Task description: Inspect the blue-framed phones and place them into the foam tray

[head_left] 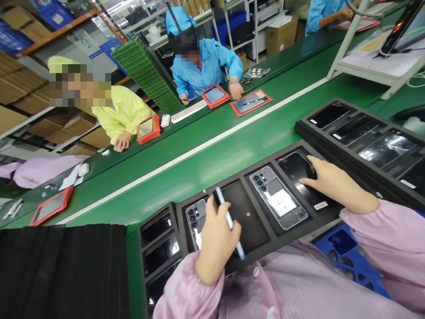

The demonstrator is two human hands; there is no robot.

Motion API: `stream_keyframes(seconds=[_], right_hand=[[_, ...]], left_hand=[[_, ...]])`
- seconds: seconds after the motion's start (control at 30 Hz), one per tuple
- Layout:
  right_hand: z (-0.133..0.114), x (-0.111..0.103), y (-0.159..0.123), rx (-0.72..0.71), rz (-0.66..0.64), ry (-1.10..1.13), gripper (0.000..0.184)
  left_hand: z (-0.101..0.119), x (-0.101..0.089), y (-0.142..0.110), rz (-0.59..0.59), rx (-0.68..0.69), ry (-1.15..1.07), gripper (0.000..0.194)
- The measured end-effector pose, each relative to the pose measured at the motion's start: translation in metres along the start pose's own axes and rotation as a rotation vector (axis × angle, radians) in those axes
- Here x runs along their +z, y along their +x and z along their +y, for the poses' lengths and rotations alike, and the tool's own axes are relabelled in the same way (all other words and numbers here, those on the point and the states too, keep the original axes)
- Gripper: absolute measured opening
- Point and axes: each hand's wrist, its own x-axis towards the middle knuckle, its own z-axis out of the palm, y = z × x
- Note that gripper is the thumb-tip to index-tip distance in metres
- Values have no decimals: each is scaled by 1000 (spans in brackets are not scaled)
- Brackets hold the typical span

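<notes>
My left hand (pixel 219 230) is closed around a phone (pixel 229 219) turned edge-on, its pale bluish rim showing, above a bare slot of a black foam tray (pixel 274 228). Left of it, a phone with its camera side up (pixel 195 212) lies in the tray, partly covered by my hand. In another slot rests a phone with a white label and several lenses (pixel 279 197). My right hand (pixel 327 179) is over a dark-screened phone (pixel 295 170) in the rightmost slot, thumb and forefinger apart. Whether the fingertips touch it is unclear.
Stacked foam trays with phones stand at right (pixel 361 133) and left (pixel 161 248). Black foam pieces (pixel 63 270) fill the lower left. Behind runs a green conveyor (pixel 199 164) with a white line. Across it, co-workers in yellow (pixel 126 106) and blue (pixel 215 57) sit near red-framed pads (pixel 251 103).
</notes>
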Motion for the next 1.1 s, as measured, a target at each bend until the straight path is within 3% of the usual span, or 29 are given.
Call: stream_keyframes(seconds=[0.13, 0.23, 0.33, 0.43, 0.53, 0.6, 0.7, 0.9, 1.0, 1.1], right_hand=[[10, -21, 2, 45, -139, 103, 51], [9, -32, -6, -46, 51, 20, 46], [-1, -28, -12, -48, 183, -159, 41], [-5, -12, -15, -156, 130, -60, 35], [10, 0, -16, -221, 177, 184, 32], [28, 2, -19, -122, 295, 286, 35], [56, 3, -27, 72, 365, 425, 35], [78, 11, -50, 193, 154, 742, 35], [75, 9, -57, 186, 121, 789, 31], [68, 5, -59, 149, 120, 633, 28]], left_hand=[[-36, -6, -11, -117, -265, -443, 48], [-43, 15, -12, -58, -271, -701, 56], [-31, 43, -13, 115, -119, -464, 51], [-15, 61, -17, 269, 147, -32, 39], [-10, 65, -21, 222, 436, 322, 34], [-15, 63, -24, 183, 546, 423, 35], [-34, 60, -31, 181, 571, 433, 37], [-72, 59, -48, 132, 631, 399, 49], [-73, 58, -49, 106, 606, 350, 51], [-62, 56, -49, 112, 524, 271, 46]])
